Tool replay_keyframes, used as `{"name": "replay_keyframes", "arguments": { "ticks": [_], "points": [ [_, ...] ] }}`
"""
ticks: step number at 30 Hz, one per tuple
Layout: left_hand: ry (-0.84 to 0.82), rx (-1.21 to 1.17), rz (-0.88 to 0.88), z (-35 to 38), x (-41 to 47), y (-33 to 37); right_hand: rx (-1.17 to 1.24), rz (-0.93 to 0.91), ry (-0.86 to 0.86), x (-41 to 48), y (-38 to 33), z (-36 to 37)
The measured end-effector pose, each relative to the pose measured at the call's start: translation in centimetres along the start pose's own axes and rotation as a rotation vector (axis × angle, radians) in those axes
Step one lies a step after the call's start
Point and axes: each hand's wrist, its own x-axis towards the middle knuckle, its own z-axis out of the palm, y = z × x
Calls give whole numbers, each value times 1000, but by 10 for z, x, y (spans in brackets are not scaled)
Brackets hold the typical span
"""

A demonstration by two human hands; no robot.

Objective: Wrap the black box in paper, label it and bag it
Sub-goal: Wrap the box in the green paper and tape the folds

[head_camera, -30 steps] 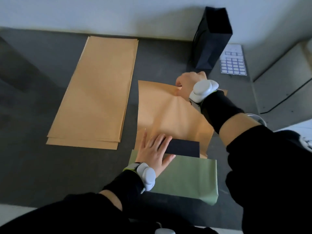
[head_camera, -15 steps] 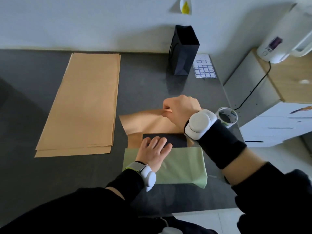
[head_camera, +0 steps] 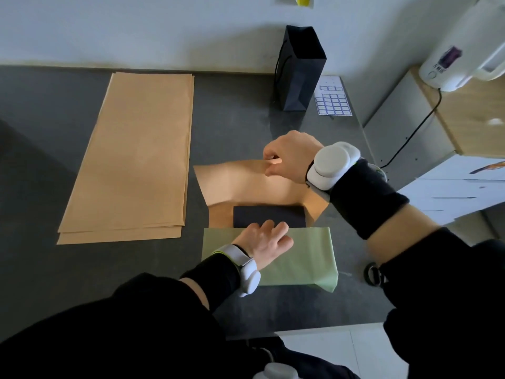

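Here the black box lies at the fingertips of the left hand, which presses flat with fingers straight. Just beyond it, the right hand pinches the brown paper by its edge. The paper looks thin and easily creased, so the edge seems the best hold. The box seems rigid and light.

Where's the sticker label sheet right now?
Head view: the label sheet lies flat at the far right corner of the table, just right of the upright black bag, beyond the right hand.

Black box, tan paper, pale green sheet, black bag.
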Motion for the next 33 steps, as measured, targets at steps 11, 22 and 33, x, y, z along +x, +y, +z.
{"name": "replay_keyframes", "arguments": {
  "ticks": [11,22,33],
  "points": [
    [-146,284,287,-16,17,14,22,-44,-40,-11,-1,3],
    [-79,109,120,-31,4,19,9,-50,-14,-19,-1,5],
    [-326,46,-128,-33,-32,33,-22,8,-10,-33,-12,9]
  ]
}}
